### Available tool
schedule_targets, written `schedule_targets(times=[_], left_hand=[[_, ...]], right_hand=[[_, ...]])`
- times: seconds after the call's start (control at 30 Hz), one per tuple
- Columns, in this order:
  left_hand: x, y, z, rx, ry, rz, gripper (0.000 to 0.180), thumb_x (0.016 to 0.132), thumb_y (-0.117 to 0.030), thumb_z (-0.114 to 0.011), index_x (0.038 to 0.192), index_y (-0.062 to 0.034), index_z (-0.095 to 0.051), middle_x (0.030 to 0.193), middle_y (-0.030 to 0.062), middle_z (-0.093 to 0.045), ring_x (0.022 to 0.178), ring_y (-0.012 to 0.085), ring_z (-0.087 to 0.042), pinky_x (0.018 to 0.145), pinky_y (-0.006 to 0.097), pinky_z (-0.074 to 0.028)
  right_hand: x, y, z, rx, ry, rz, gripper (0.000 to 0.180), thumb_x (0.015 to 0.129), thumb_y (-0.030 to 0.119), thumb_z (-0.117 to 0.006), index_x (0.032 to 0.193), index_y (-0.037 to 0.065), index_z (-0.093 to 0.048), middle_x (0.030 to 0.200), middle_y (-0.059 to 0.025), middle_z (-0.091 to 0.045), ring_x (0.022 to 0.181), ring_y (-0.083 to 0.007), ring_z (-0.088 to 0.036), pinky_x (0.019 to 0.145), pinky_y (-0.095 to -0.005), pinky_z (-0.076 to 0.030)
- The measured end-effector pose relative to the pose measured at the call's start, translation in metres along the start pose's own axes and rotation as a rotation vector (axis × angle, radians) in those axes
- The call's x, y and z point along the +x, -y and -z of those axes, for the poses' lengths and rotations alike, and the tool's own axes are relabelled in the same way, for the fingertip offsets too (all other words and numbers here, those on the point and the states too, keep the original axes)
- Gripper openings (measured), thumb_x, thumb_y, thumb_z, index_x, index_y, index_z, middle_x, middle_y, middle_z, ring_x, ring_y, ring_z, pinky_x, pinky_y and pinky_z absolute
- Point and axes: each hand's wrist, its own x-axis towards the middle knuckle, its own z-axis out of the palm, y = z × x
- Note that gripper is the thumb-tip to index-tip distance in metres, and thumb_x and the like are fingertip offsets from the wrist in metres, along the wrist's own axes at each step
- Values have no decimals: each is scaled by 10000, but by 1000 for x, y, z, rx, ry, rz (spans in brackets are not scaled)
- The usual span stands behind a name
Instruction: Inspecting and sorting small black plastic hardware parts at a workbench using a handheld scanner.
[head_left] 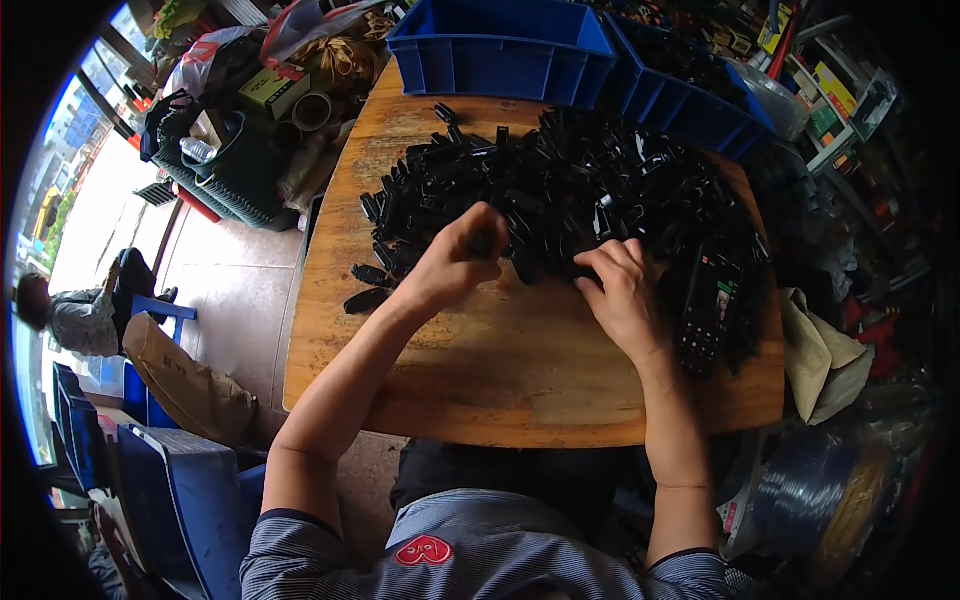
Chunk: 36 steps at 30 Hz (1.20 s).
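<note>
A wide heap of small black plastic parts (540, 165) covers the far half of the wooden table (500, 385). My left hand (460, 258) is closed around a dark piece just in front of the heap, with only its dark end showing between the fingers. It looks like one of the black parts, but its exact kind is hidden. To the right, my right hand (622, 290) hovers by the heap's near edge, fingers bent and thumb apart from them. Nothing shows between those fingers. A few loose black parts (368, 298) lie left of my left wrist.
A blue crate (500, 70) stands at the table's far edge, beside another blue crate (680, 105) holding black parts. A black phone (712, 305) with a lit screen lies at the right. A seated person (85, 315) is at far left, near a blue chair (195, 500).
</note>
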Motion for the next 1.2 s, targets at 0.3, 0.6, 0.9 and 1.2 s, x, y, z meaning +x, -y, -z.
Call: schedule_targets(times=[0.3, 0.6, 0.9, 1.2], left_hand=[[-5, 9, -26, 1097, -46, -261, 298, 742, -275, -694, 915, -76, -553, 738, 61, -579, 762, 244, -567, 647, 372, -465], [-16, -17, -23, 367, 119, -84, 384, 735, -75, -702, 1070, -62, -514, 730, 55, -571, 687, 189, -562, 620, 304, -455], [-22, -15, -27, 235, 9, -282, 303, 739, -47, -703, 1012, -25, -574, 777, 74, -537, 686, 165, -524, 622, 301, -430], [-21, -17, -20, 339, 66, -427, 275, 727, -38, -708, 970, -6, -583, 847, 97, -585, 742, 209, -576, 648, 313, -454]], right_hand=[[4, 0, 17, 527, 119, -289, 155, 848, 55, -579, 998, 13, -571, 837, -19, -585, 766, -66, -546, 677, -215, -445], [-2, 23, 8, 1268, 74, -409, 175, 920, 171, -537, 1051, 54, -538, 802, 9, -521, 668, -55, -497, 594, -176, -414], [-3, 39, 7, 1634, 207, -450, 260, 890, 241, -588, 1078, 81, -505, 778, -54, -563, 619, -103, -510, 566, -245, -427], [-3, 28, 10, 1761, 468, -583, 220, 883, 171, -585, 1062, 87, -490, 770, -39, -561, 552, -75, -480, 470, -192, -391]])
